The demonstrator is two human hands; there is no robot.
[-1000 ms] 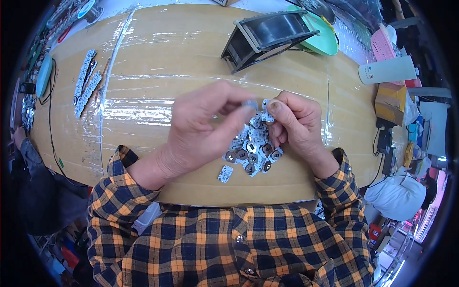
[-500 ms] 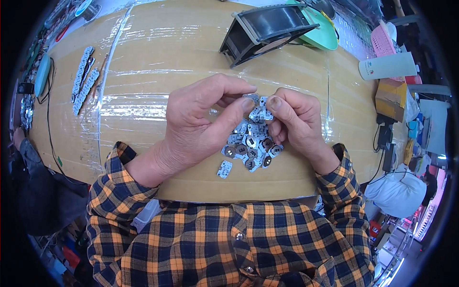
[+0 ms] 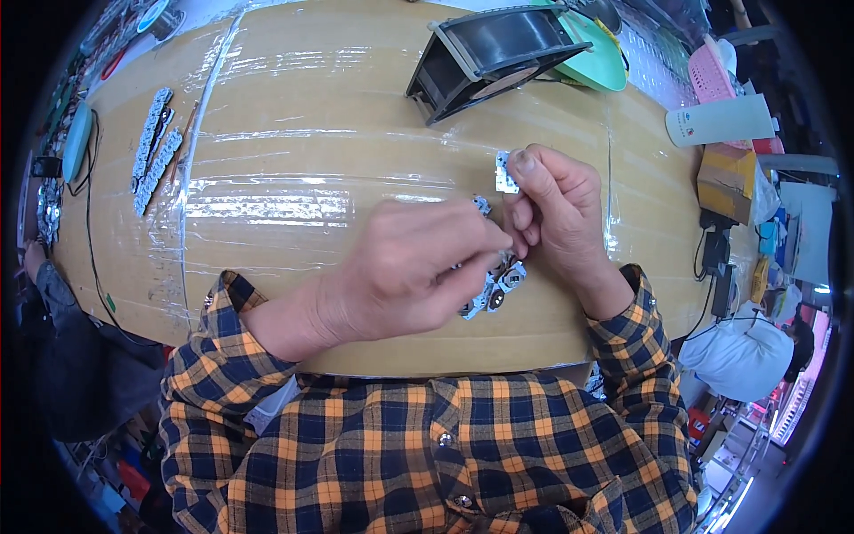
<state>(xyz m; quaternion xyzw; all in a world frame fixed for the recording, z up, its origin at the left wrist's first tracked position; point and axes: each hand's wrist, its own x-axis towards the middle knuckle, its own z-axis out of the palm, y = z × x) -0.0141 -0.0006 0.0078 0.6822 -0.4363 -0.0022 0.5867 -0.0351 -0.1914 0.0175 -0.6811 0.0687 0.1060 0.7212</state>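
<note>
Between the thumb and fingers of my right hand (image 3: 560, 209) is a small white circuit board (image 3: 506, 174), held upright above the table. My left hand (image 3: 418, 267) reaches across a loose pile of small circuit boards (image 3: 492, 294), thumb and forefinger pinched together over it. Whatever those fingertips grip, if anything, is too small and covered to make out. Several boards in the pile carry round dark metal parts. Most of the pile is hidden beneath my left hand.
A black box-framed fan (image 3: 503, 53) stands at the far side beside a green dish (image 3: 596, 67). Rows of stacked boards (image 3: 153, 142) lie at left. To the right are a pale cup (image 3: 722, 122), a pink basket (image 3: 712, 76) and a cardboard box (image 3: 725, 182). Another person's sleeve (image 3: 58, 294) shows far left.
My left hand has come down and turned over the pile, away from the right hand's fingers. The right hand has risen slightly with a board in its fingers.
</note>
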